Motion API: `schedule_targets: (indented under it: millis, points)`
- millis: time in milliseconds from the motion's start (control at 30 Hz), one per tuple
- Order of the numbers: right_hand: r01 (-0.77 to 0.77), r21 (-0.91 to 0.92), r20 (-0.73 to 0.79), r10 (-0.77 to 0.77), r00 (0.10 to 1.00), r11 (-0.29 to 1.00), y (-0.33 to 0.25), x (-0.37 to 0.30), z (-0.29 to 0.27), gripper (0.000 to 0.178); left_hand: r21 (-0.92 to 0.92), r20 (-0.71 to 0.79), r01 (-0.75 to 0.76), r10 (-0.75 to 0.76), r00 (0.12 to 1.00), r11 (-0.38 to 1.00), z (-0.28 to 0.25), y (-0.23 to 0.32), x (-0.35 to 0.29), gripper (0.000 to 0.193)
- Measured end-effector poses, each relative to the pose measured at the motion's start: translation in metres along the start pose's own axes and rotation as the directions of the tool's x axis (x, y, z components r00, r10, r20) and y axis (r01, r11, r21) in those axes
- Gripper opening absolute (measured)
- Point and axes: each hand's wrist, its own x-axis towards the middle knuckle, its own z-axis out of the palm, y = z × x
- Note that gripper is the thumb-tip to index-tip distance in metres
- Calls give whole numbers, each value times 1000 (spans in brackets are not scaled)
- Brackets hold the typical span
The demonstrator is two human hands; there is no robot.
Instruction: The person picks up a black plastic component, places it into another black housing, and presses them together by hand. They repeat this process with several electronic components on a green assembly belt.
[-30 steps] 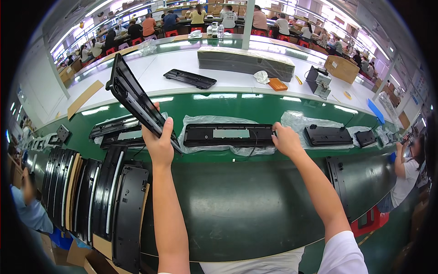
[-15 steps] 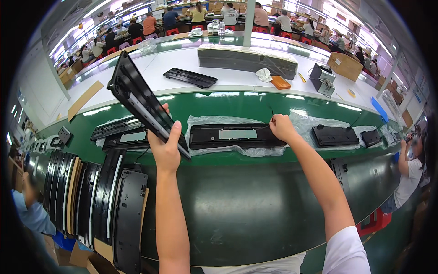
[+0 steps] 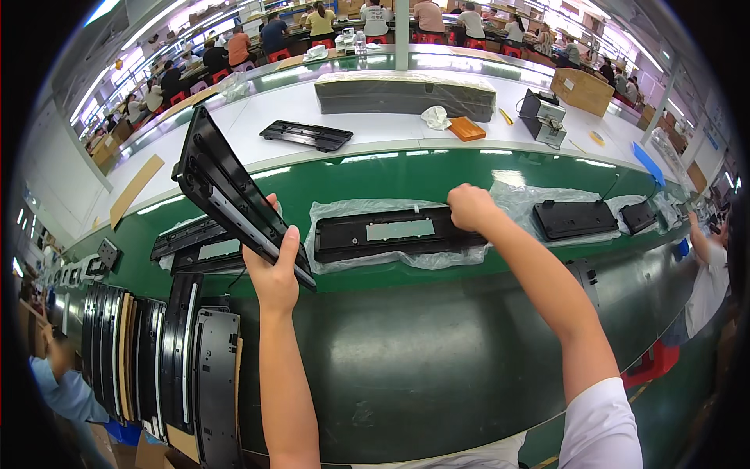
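Note:
My left hand [image 3: 273, 273] grips a long black plastic housing panel [image 3: 226, 180] near its lower end. The panel is held up and tilted, its far end high at the left, with a silver strip along its ribbed inner side. Another black housing panel [image 3: 336, 238], with a pale rectangular plate in its middle, lies flat on a clear plastic sheet [image 3: 426, 258]. At that panel's right end is my right hand [image 3: 473, 208], with fingers closed and turned down. Whatever lies between those fingers is hidden.
Black panels with cardboard separators [image 3: 125, 344] stand in a row at the left. More black panels [image 3: 199, 242] lie behind my left hand. At the right, a black unit [image 3: 574, 219] rests on plastic. A wrapped grey block [image 3: 406, 95] and orange box [image 3: 467, 129] occupy the white table.
The view has shifted slightly. My right hand has turned downward over the panel's end, and the thin black wire seen above its fingers no longer shows. My left hand still holds its panel.

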Motion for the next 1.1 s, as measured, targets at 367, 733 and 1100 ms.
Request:
schedule_targets:
  millis: [367,733,1100]
  points:
    - [205,974,-225,309,924,96,50,-13,25,17,100,91,-77,68,994,992,21,4,-9,63]
    - [206,978,-202,309,929,22,51,-20,23,26,544,531,-384,48,846,746,119,20,42,85]
    - [410,911,-395,355,847,35,68,-25,43,18,676,730,-644,-209,651,357,187,-25,45,102]
